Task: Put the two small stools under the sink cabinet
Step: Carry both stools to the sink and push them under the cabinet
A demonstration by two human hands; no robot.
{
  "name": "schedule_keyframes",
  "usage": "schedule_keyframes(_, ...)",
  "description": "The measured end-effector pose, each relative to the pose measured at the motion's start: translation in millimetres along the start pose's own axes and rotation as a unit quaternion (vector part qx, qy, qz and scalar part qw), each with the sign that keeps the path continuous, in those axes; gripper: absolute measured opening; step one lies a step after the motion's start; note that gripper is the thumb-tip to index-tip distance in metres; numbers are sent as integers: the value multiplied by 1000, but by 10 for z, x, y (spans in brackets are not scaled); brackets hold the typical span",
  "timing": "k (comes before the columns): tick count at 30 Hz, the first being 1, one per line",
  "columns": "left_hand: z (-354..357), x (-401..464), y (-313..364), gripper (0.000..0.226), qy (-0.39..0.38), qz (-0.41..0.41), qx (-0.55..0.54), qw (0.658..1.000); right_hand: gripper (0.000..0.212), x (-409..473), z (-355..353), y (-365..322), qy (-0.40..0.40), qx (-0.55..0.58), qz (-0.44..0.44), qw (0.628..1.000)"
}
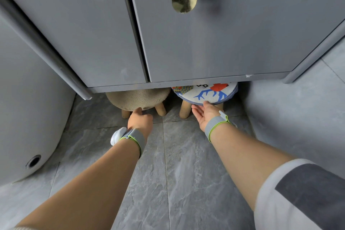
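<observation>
Head view: the left hand (140, 120), loosely curled and gripping nothing, touches one fingertip to the beige stool (137, 99) just ahead; the right hand (205, 114), open and flat, presses the patterned stool (206, 92); both sit half under the sink cabinet (205, 43) (legs showing); push low and evenly so neither tips.
</observation>
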State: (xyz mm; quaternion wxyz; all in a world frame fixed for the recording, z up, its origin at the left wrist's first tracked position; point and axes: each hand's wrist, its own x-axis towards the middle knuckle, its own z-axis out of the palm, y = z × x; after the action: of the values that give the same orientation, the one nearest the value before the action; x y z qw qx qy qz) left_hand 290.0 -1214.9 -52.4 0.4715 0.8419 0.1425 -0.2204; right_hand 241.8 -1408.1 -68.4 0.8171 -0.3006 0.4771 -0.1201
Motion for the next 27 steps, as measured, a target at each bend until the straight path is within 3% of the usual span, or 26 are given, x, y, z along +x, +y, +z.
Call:
schedule_keyframes(17,-81,-156,48,64,-17,-4,-46,999,12,62,104,28,12,-10,-21,1000)
schedule_keyframes(27,-103,-187,51,66,-26,-5,-47,999,28,95,64,35,-6,-31,-18,999)
